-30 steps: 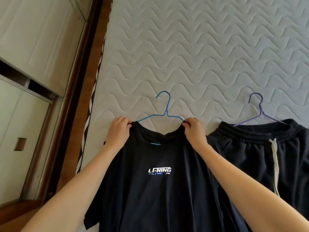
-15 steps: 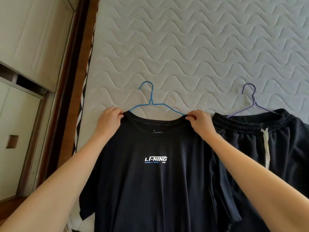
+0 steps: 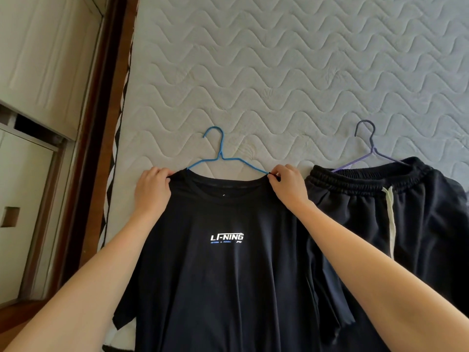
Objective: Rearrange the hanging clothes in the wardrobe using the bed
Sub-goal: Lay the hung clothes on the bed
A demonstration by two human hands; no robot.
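A black T-shirt [image 3: 223, 275] with a white logo lies flat on the quilted mattress [image 3: 279, 72], on a blue wire hanger [image 3: 220, 153] whose hook points away from me. My left hand [image 3: 152, 190] grips the shirt's left shoulder at the collar. My right hand [image 3: 288, 185] pinches the right shoulder where the hanger wire comes out. To the right lie black shorts [image 3: 418, 219] with a white drawstring on a purple hanger [image 3: 371, 146].
The bed's brown wooden side rail [image 3: 101, 138] runs along the mattress's left edge. Beyond it on the left stands the pale wardrobe [image 3: 33, 97] with its doors. The far half of the mattress carries nothing.
Both hands have spread the shirt's shoulders wider along the hanger and the collar now lies straighter. The view has shifted slightly.
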